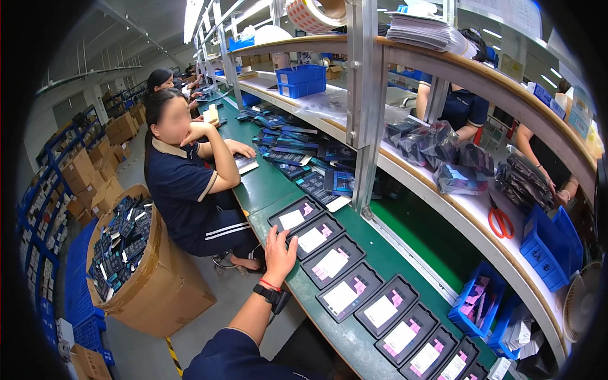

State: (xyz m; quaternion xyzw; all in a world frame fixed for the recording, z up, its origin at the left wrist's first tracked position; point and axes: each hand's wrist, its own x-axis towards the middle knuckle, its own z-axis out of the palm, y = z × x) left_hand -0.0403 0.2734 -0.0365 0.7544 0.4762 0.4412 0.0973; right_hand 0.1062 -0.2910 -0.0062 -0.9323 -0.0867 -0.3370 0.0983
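My left hand (279, 254) reaches over the front edge of the green workbench, with a red string and a dark watch (272, 296) at the wrist. Its fingers are apart and lie at the near edge of a black tray (313, 236), seemingly touching it. That tray belongs to a row of several shallow black trays running along the bench toward the lower right. Each fully visible one carries a white card (340, 297) and small pink pieces (360, 285). At the row's far end is another black tray (296, 216). My right hand is out of view.
A co-worker (183, 171) sits at the bench on the left, beside a large carton (166, 291) filled with small dark boxes. Dark boxes (294, 149) are piled farther along. Above the bench, a shelf holds bagged items (437, 149), red-handled scissors (500, 221) and a blue bin (548, 250).
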